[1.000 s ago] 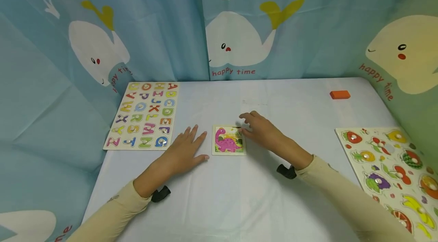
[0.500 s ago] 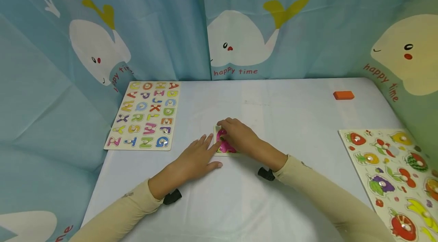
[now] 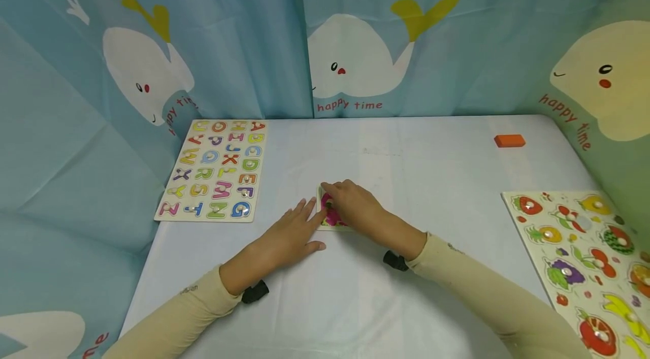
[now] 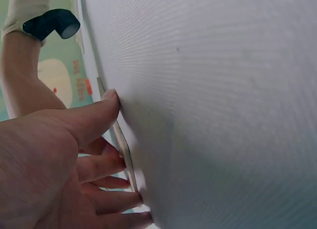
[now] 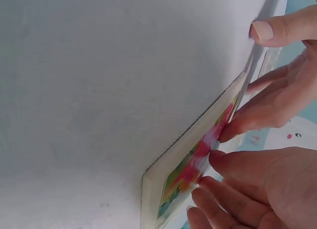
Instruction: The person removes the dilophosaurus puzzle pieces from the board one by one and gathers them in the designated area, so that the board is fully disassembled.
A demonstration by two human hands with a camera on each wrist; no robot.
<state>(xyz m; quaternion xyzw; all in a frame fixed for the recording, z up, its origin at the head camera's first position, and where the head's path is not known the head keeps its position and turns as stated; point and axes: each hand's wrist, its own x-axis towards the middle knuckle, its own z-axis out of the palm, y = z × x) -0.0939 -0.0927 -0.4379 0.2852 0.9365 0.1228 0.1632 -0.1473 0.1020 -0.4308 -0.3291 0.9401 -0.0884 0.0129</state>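
Dinosaur puzzle (image 3: 333, 219) well inside table edges (image 3: 437, 117)

The right hand (image 3: 360, 209) hides much of the little picture board (image 3: 333, 220). Right of that hand, the head view's edge cuts off the fruit board (image 3: 579, 291). Writing (image 3: 189, 289) on the sleeve (image 3: 175, 314) behind the left hand (image 3: 291, 236) is too tiny to read.

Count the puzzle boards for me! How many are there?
3: the letter board at back left, the dinosaur puzzle in the middle, partly covered by the right hand, and the fruit board at right, cut off by the head view's edge.
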